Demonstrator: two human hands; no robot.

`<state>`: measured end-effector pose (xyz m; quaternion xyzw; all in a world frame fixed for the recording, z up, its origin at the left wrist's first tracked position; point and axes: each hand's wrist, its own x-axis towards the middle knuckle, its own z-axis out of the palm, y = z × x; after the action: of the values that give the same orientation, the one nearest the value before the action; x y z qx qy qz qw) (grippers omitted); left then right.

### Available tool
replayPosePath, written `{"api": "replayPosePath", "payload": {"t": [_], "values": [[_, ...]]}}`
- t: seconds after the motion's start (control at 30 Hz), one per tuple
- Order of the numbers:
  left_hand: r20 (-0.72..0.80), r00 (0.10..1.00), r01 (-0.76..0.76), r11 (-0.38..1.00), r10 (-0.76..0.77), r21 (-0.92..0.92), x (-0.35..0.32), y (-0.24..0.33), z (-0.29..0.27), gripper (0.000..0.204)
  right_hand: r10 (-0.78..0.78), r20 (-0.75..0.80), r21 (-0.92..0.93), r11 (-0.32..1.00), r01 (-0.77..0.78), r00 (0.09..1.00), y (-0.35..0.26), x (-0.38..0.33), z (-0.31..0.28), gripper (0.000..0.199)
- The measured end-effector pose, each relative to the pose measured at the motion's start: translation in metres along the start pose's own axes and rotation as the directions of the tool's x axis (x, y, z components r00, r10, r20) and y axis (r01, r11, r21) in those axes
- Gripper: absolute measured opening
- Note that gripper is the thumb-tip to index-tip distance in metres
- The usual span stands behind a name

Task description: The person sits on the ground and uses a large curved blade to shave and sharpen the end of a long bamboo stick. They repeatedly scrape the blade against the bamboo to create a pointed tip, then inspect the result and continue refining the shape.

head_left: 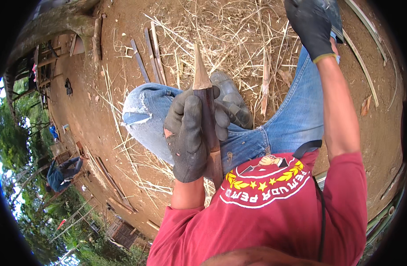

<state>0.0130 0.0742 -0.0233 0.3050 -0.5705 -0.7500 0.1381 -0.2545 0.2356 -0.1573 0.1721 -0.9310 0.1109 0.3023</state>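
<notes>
One pointed wooden stick [207, 111]: we see it in the near middle, its pale tapered tip toward the far side, its dark brown shaft running back until the near end reaches the shirt.
Left hand [186, 133]: we find it closed around the shaft, gripping below the pale tip, its worn dark glove torn on the left side so that skin shows.
Right hand [310, 29]: we see it at the far right in a black glove with a yellow-edged cuff; the view cuts off its fingers, so we cannot tell whether it holds anything.
Clothing: we see a red T-shirt [252, 221] with a star-and-leaf print, and blue jeans [283, 119] torn at the left knee.
Boot [232, 99]: we spot it grey and scuffed, just right of the stick.
Shavings [230, 40]: we see them pale and curled, scattered over brown dirt ground [86, 124].
Dark slats [140, 60]: we note them lying left of the tip, beyond the left knee.
Seated person [64, 173]: we make out someone in a teal top, far left, near green foliage [13, 133].
</notes>
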Motion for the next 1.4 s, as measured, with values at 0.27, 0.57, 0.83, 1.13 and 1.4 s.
{"api": "replayPosePath", "payload": {"t": [0.27, 0.57, 0.83, 1.13, 1.4], "values": [[0.122, 0.992, 0.035, 0.999, -0.035, -0.001, 0.012, -0.005, -0.011, 0.043, -0.329, 0.235, 0.777, 0.629, 0.027, 0.915, -0.094, -0.036, -0.111, 0.028], [0.179, 0.983, -0.014, 0.984, 0.046, -0.177, 0.01, -0.022, -0.026, 0.054, -0.445, 0.352, 0.775, 0.631, 0.01, 0.824, -0.119, -0.044, -0.136, 0.034], [0.092, 0.995, -0.033, 0.999, 0.034, -0.015, 0.006, -0.016, -0.014, 0.046, -0.436, 0.269, 0.636, 0.75, 0.181, 0.859, -0.126, -0.047, -0.116, 0.031], [-0.034, 0.998, 0.05, 0.999, -0.051, -0.014, 0.015, -0.001, 0.0, 0.035, -0.34, 0.007, 0.451, 0.841, 0.3, 0.94, -0.12, -0.034, -0.074, 0.017], [0.029, 0.999, 0.044, 0.999, -0.045, 0.018, 0.004, -0.002, -0.005, 0.037, -0.118, 0.063, 0.136, 0.985, 0.109, 0.991, -0.02, 0.01, -0.03, 0.024]]}}
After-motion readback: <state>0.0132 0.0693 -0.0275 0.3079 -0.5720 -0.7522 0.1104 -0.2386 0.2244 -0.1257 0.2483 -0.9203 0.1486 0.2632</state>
